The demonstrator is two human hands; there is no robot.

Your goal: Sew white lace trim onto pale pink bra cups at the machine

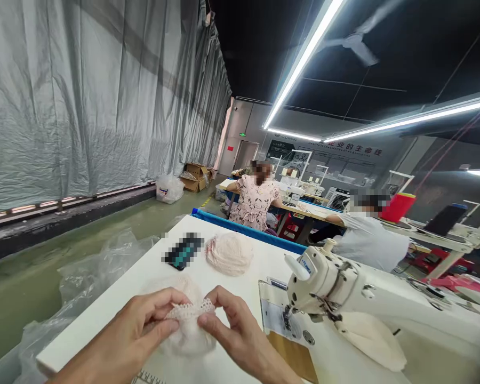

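Between my two hands is a piece of pale pink, sheer fabric with a lace edge point(190, 309), its lower part hanging down to the white table. My left hand point(144, 322) pinches the lace at its left end, thumb below and fingers above. On the other end, my right hand point(234, 328) grips it the same way. More pale fabric point(184, 287) lies just behind the lace. Farther back on the table rests a round, gathered pile of pale pink fabric point(230, 255). A blurred-out dark phone-like object point(183, 250) is to its left.
A white sewing machine point(324, 282) stands to the right, its needle above a metal plate. Clear plastic sheeting point(100, 277) lies along the table's left side. Ahead sit a person in a patterned top point(254, 197) and another in white point(368, 240). Cardboard boxes point(196, 177) stand farther off.
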